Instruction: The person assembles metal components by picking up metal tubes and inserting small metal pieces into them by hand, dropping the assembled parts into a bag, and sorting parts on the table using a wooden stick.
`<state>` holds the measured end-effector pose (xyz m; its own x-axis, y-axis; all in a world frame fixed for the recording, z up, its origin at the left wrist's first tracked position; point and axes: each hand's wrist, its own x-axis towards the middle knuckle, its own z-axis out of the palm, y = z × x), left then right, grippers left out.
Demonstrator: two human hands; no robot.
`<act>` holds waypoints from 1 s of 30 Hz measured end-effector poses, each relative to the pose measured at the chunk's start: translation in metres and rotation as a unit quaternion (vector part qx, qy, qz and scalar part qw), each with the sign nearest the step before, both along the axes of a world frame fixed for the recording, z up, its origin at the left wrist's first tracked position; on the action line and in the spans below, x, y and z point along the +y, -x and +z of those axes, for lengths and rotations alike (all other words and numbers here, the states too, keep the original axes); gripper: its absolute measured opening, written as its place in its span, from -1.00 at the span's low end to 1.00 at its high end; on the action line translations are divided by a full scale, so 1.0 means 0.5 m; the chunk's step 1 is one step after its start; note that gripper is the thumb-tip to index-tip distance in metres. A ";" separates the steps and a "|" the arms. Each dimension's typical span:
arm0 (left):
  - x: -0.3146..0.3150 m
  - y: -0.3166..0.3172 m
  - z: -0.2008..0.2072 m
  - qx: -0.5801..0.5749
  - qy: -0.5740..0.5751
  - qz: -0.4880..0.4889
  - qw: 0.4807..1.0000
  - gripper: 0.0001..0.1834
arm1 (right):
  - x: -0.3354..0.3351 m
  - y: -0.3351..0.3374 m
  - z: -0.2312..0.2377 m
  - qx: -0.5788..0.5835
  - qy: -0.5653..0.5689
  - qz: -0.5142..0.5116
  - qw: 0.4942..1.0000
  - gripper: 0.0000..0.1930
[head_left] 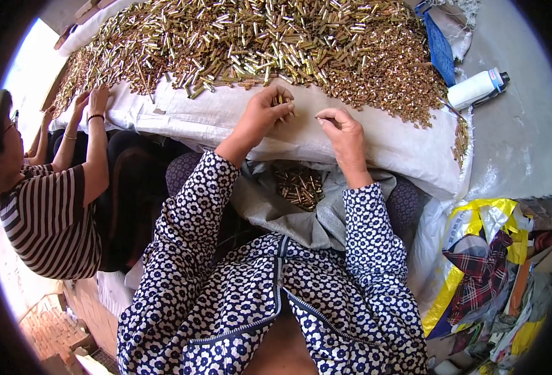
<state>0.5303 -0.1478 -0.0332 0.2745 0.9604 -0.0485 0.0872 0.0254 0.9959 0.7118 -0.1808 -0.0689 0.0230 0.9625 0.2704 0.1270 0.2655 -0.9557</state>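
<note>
My left hand (264,114) is closed around a few short brass-coloured metal tubes (280,100), which show between its fingers at the table's near edge. To its right, my right hand (346,136) is closed in a pinch, thumb against forefinger. Something tiny may sit at its fingertips, too small to name. Beyond both hands spreads a large heap of brass-coloured tubes (269,44). Small copper-coloured pieces (385,84) lie heaped at its right side. Below my hands, a grey sack (266,209) hangs open over my lap, with many thin metal pieces (301,189) inside.
A white cloth (182,115) covers the table. On the left a person in a striped shirt (48,212) has hands at the heap's edge. At the right are a white bottle (476,89), a blue cloth strip (438,47), and a yellow-and-white bag (447,294) of clothes.
</note>
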 end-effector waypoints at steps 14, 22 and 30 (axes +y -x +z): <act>-0.057 -0.004 -0.015 -0.164 0.083 0.000 0.983 -0.91 | -0.046 0.027 0.019 0.128 0.054 0.052 0.989 -0.92; -0.063 -0.010 -0.021 -0.166 0.040 0.002 0.985 -0.92 | -0.045 0.028 0.015 0.100 0.021 0.043 0.994 -0.94; -0.054 -0.020 -0.032 0.060 -0.115 -0.027 0.991 -0.93 | -0.040 0.022 0.008 -0.016 -0.008 0.009 1.000 -0.92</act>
<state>0.5404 -0.1748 -0.0491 0.3307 0.9342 0.1340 0.2012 -0.2085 0.9571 0.7009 -0.2006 -0.0651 -0.0026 0.9583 0.2856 0.1517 0.2827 -0.9471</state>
